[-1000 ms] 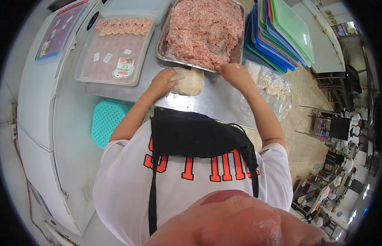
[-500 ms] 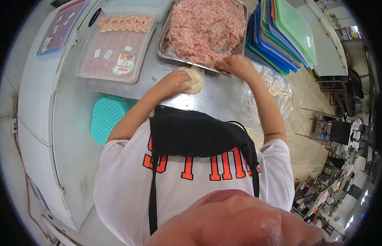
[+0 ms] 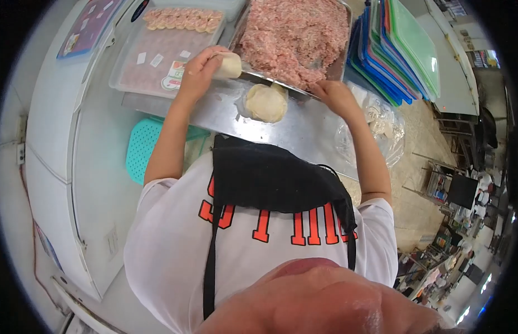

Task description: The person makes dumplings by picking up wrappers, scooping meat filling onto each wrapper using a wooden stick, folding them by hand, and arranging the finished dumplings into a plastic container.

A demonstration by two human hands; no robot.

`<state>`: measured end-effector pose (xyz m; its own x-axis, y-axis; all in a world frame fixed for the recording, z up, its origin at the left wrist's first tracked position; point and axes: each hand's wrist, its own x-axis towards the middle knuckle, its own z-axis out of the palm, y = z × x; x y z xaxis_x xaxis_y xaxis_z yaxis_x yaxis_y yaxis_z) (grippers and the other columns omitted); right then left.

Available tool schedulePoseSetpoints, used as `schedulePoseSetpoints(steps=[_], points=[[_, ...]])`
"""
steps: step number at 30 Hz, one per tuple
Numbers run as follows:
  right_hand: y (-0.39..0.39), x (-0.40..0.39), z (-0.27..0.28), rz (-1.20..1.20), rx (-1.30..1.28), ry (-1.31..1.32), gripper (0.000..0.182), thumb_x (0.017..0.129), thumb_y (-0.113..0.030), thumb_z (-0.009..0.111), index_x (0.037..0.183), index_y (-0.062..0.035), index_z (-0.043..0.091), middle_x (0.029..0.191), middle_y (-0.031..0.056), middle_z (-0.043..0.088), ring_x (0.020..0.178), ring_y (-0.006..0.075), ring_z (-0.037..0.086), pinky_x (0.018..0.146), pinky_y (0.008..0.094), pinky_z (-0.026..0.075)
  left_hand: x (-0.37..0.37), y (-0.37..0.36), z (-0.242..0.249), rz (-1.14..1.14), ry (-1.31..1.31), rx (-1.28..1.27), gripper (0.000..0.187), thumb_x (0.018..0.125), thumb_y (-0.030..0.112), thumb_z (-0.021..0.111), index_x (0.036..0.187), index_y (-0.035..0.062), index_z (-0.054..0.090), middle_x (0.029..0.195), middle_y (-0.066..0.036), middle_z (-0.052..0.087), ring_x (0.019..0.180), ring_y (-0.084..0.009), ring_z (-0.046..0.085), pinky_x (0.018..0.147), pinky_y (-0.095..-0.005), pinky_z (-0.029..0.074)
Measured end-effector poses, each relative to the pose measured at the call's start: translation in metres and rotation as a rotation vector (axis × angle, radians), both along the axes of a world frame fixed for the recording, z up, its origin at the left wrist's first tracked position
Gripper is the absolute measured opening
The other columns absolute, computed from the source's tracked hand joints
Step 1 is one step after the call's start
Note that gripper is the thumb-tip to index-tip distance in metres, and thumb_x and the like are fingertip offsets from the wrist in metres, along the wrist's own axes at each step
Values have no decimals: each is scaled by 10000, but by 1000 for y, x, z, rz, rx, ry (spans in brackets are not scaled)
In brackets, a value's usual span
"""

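Note:
Between the thumb and fingers of my left hand [image 3: 200, 72] hangs a thin, pale dough wrapper [image 3: 229, 65], raised near the left corner of the meat tray. A stack of round dough wrappers [image 3: 266, 103] lies on the metal table [image 3: 214, 108], just in front of the tray. My right hand [image 3: 334, 96] is closed at the tray's near edge, its fingertips against the ground meat [image 3: 292, 39]. Whatever sits in those fingers is hidden. The meat fills most of a shallow metal tray [image 3: 343, 61], with a hollow scooped toward its near side.
A lidded plastic box [image 3: 131, 78] at left has a row of filled dumplings [image 3: 183, 20] along its far edge. Coloured plastic lids [image 3: 401, 50] are stacked at right. A clear plastic bag [image 3: 376, 122] lies near my right forearm, and a turquoise basket [image 3: 143, 146] is below the table's left edge.
My left hand has lifted a wrapper off the stack and moved up and left with it. My right hand stays at the tray's near edge, with its fingers still at the meat.

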<state>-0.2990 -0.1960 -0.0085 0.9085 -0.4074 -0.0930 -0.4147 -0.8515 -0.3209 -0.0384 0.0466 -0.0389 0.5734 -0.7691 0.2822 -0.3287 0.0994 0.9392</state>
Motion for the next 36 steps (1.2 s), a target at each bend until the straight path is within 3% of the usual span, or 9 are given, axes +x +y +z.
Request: schedulePoseSetpoints(steps=[2, 3, 9, 12, 16, 20, 25, 33, 36], points=[[-3, 7, 19, -37, -110, 124, 402, 941, -384, 493, 850, -37, 674, 790, 199, 655, 789, 376, 639, 729, 478, 483, 5, 13, -5, 64, -138, 405, 282, 914, 259, 563, 1115, 80, 643, 982, -142, 686, 906, -210, 657, 817, -312, 492], [-8, 8, 23, 21, -222, 50, 346, 913, -330, 509, 811, -55, 692, 777, 182, 673, 740, 358, 661, 673, 464, 521, 1, 17, -11, 69, -449, 468, 251, 883, 267, 581, 1026, 75, 657, 922, -155, 690, 890, -304, 665, 773, -375, 509], [-7, 30, -36, 194, -438, 82, 306, 871, -280, 532, 738, -64, 701, 719, 163, 673, 680, 335, 678, 601, 429, 534, -29, 18, -54, -93, -774, 914, 135, 797, 132, 564, 823, 11, 617, 811, -192, 668, 803, -372, 656, 667, -475, 504], [20, 46, -39, 219, -506, 144, 311, 883, -277, 516, 763, -58, 702, 751, 172, 679, 726, 335, 681, 651, 438, 539, -28, 19, -58, -73, -818, 852, 136, 782, 98, 545, 818, -3, 628, 784, -224, 657, 770, -368, 663, 655, -483, 509], [-2, 26, 8, -15, -155, 164, 365, 916, -344, 495, 802, -56, 690, 820, 174, 679, 818, 341, 667, 727, 460, 520, -18, 20, -79, -80, -845, 875, 162, 791, 202, 601, 801, 44, 633, 751, -208, 651, 729, -373, 653, 655, -492, 497], [-21, 5, 47, 16, -313, 192, 336, 888, -344, 537, 787, -65, 694, 788, 161, 679, 783, 346, 668, 687, 452, 525, -29, 8, -25, -101, -691, 841, 160, 835, 209, 559, 856, 76, 644, 791, -165, 669, 755, -366, 651, 667, -478, 501], [1, 9, -3, 105, -524, 97, 192, 781, -154, 553, 699, -41, 684, 708, 162, 671, 718, 316, 688, 615, 399, 551, -58, -29, -16, -314, -552, 558, 203, 852, 256, 587, 971, 108, 656, 906, -151, 677, 852, -354, 640, 728, -453, 498], [-7, 11, 37, 62, -415, 152, 208, 790, -197, 551, 707, -67, 692, 735, 153, 678, 723, 313, 686, 605, 430, 539, -68, -46, -34, -561, -601, 428, 209, 875, 239, 571, 969, 93, 686, 939, -146, 670, 858, -346, 631, 753, -435, 492], [-21, 17, 3, 48, -480, 146, 232, 819, -235, 559, 713, -78, 694, 725, 141, 676, 716, 315, 683, 623, 434, 542, -66, -41, -26, -598, -569, 457, 197, 878, 227, 571, 914, 79, 696, 906, -140, 661, 906, -336, 614, 785, -421, 481]])
